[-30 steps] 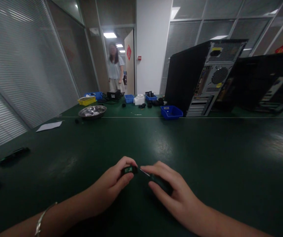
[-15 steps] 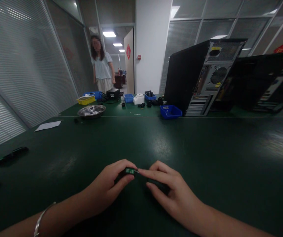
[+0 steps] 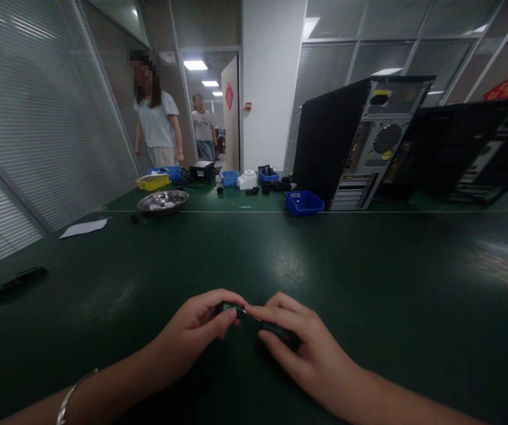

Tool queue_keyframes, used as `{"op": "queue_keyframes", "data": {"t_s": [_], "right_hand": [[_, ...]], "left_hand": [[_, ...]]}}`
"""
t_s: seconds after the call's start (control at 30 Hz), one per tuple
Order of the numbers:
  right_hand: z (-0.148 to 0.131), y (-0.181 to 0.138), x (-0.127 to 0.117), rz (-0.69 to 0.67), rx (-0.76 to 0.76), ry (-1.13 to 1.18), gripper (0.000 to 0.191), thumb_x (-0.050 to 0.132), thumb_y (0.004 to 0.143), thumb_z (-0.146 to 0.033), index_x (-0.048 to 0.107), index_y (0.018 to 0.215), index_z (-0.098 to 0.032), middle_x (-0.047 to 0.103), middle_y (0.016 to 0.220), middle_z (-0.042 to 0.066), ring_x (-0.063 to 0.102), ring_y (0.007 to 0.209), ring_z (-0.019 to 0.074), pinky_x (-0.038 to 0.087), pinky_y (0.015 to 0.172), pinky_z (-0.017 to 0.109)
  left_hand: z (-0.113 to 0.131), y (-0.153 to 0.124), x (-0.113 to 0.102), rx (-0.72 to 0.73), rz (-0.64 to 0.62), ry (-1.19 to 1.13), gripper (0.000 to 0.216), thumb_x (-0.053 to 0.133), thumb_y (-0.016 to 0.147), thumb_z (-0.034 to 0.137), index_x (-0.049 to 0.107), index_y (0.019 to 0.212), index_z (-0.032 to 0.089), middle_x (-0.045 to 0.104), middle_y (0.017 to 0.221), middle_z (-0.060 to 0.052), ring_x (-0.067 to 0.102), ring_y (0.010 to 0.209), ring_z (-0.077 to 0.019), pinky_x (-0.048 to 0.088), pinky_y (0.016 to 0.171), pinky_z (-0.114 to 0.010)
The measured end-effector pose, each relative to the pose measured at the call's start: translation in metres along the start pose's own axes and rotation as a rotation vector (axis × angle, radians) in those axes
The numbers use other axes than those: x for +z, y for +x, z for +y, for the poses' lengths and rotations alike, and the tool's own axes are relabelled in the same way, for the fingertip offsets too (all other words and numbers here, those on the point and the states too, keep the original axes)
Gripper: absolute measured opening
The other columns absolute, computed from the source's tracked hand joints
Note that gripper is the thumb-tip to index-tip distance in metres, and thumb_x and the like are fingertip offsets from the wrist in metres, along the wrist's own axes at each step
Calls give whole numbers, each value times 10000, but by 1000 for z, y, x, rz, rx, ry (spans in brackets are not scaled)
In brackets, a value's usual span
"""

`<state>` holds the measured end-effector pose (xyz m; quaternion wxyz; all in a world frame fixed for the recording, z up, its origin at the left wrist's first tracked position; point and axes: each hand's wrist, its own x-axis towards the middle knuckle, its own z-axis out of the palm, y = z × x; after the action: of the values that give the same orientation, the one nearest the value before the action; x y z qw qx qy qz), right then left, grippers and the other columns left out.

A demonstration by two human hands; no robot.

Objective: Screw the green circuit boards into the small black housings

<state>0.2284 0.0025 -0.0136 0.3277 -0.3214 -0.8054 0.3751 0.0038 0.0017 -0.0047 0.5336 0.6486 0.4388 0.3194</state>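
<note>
Pinched between the thumb and fingers of my left hand [image 3: 192, 330] is a small green circuit board [image 3: 226, 307], mostly covered by the fingers. My right hand [image 3: 313, 339] is closed around the dark handle of what looks like a screwdriver [image 3: 280, 334], with its index finger stretched along the thin metal shaft. The shaft's tip meets the right end of the board, close to my left fingertips; whether it presses into it I cannot tell. Both hands are low over the dark green table [image 3: 218, 254].
Far left on the table lies a dark elongated object [image 3: 18, 283], with white paper [image 3: 83, 228] beyond. A metal bowl [image 3: 163, 202], a yellow tray [image 3: 153, 182] and a blue bin [image 3: 304, 202] stand farther back. A computer tower [image 3: 331, 141] rises at right. Two people are in the background.
My left hand has tilted the circuit board slightly, so less of it shows. The standing person has moved left, and a second person has appeared in the doorway.
</note>
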Motion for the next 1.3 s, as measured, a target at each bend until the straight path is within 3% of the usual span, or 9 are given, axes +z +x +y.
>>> {"op": "queue_keyframes", "data": {"t_s": [0.3,0.47,1.0,1.3], "right_hand": [[1,1,1,1,-11,1,393,553,911,-108,638,1278,-219,596,959,73,611,848,191,503,743,320],[0,1,0,-2,-28,3,387,545,919,-120,636,1281,-224,594,959,71,607,847,190,498,742,323],[1,0,-1,-18,-25,15,380,539,932,-131,632,1280,-252,586,969,60,598,860,185,495,749,321],[-1,-1,0,-5,-33,38,382,538,933,-136,627,1283,-262,584,952,51,593,837,180,491,734,323]], "left_hand": [[-8,0,-2,2,-6,-46,245,560,932,334,691,1079,188,577,766,4,508,710,-162,434,744,-319],[-9,2,-2,13,-19,-150,251,599,904,342,707,1052,169,544,689,21,491,676,-151,444,817,-345],[-7,2,-1,9,-21,-236,327,672,847,411,729,1009,132,588,735,-9,482,648,-135,407,685,-288],[-8,1,-2,27,-39,-257,311,658,871,398,719,1037,142,618,820,-32,504,680,-138,416,704,-293]]}}
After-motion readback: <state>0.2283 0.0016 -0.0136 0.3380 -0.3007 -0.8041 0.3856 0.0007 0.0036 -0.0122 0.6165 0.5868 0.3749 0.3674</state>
